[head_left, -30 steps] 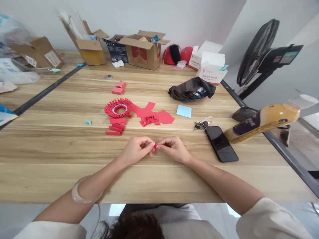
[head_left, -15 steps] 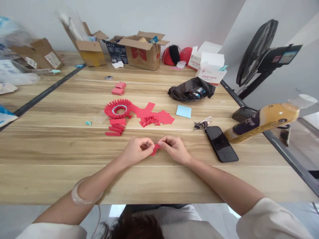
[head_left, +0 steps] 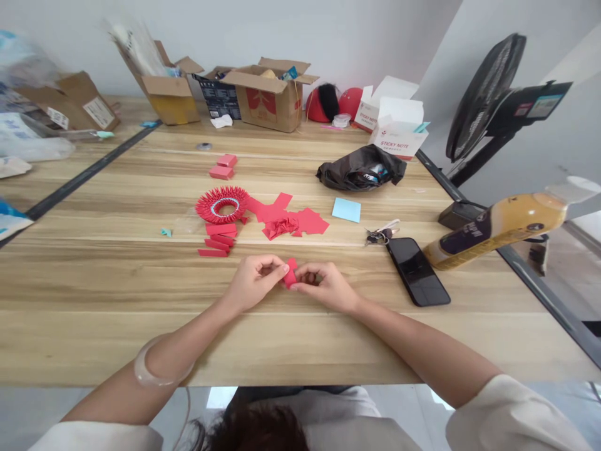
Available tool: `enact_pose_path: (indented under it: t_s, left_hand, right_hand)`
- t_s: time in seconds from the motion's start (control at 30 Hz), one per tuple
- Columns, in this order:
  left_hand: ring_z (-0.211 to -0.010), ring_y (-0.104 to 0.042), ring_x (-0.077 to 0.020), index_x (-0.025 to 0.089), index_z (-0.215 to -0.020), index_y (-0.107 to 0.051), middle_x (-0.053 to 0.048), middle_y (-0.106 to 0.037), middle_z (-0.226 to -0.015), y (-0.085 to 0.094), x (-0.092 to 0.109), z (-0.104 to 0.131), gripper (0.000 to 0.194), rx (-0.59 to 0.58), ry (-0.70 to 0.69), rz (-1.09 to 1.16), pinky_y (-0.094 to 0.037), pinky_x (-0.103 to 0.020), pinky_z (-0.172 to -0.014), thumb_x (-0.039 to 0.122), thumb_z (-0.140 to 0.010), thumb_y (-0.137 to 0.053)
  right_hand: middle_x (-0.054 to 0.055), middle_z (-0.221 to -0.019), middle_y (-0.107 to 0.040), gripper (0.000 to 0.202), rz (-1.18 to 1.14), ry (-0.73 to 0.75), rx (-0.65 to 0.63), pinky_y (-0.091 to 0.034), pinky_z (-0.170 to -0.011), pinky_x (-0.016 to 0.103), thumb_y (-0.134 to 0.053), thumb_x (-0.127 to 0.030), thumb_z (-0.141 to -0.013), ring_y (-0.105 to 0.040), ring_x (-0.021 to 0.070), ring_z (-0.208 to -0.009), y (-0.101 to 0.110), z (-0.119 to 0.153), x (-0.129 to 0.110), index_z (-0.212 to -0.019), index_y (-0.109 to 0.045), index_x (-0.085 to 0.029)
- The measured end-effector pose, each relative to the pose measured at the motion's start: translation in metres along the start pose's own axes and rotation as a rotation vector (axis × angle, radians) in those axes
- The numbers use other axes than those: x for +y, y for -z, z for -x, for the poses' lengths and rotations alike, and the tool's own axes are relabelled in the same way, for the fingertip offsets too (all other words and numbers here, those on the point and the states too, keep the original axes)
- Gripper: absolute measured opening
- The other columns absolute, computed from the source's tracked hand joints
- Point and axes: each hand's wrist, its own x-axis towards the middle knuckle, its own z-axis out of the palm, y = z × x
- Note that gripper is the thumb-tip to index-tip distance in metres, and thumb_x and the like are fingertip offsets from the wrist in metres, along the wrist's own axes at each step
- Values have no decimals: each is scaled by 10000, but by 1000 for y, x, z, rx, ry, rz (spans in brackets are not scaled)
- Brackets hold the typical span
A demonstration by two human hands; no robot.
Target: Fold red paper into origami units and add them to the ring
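Holding a small red paper (head_left: 291, 274) between them, the left hand (head_left: 256, 282) and right hand (head_left: 327, 288) pinch narrowly over the desk (head_left: 117, 282).

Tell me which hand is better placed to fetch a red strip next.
Left, probably: the red strips lie just beyond the left hand, while the right hand is farther off. The left pinches the red paper, so it must free itself first; the right is at that paper's edge.
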Motion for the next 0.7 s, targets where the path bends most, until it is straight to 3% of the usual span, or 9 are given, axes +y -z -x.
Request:
enact_pose_path:
  t_s: [0.2, 0.37, 0.43, 0.53, 0.7]
  left_hand:
    - [-614, -595, -128, 113, -674, -639, -31, -653, -654, -2, -5, -4, 215, 44, 101, 240, -496, -233, -620, 300, -769, -592]
    - [-575, -583, -110, 112, -669, -642, -18, -645, -610, -2, -5, -5, 207, 50, 151, 278, -485, -211, -597, 300, -751, -615]
    - [-560, -578, -104, 113, -654, -636, -16, -643, -595, -2, -3, -4, 208, 30, 155, 276, -477, -204, -588, 296, -751, -616]
    - [-555, -584, -104, 113, -659, -637, -15, -642, -584, -2, 0, -4, 203, 7, 169, 278, -469, -203, -583, 296, -747, -618]
    - [-555, -597, -110, 113, -644, -626, -17, -647, -598, -2, 0, -4, 177, -27, 214, 304, -471, -209, -578, 274, -718, -638]
  right_hand:
    - [50, -946, -645, 565, 23, 214, 122, -473, -659, 263, -684, -234, -691, -569, 126, -703, -1, 2, 4, -1178, -399, -212]
    - [61, -960, -663, 192, 218, 411, 70, -496, -772, 291, -552, -221, -815, -619, 167, -864, -1, 3, 3, -1000, -599, -210]
    - [60, -943, -675, 165, 220, 454, 64, -485, -837, 303, -519, -216, -838, -614, 178, -936, -1, 2, 1, -958, -632, -208]
    - [58, -936, -680, 172, 177, 429, 98, -484, -846, 303, -504, -212, -849, -619, 174, -939, 0, 3, -1, -951, -642, -208]
    - [64, -899, -682, 142, -12, 237, 160, -498, -763, 304, -540, -262, -829, -635, 167, -829, -1, 3, -1, -896, -642, -189]
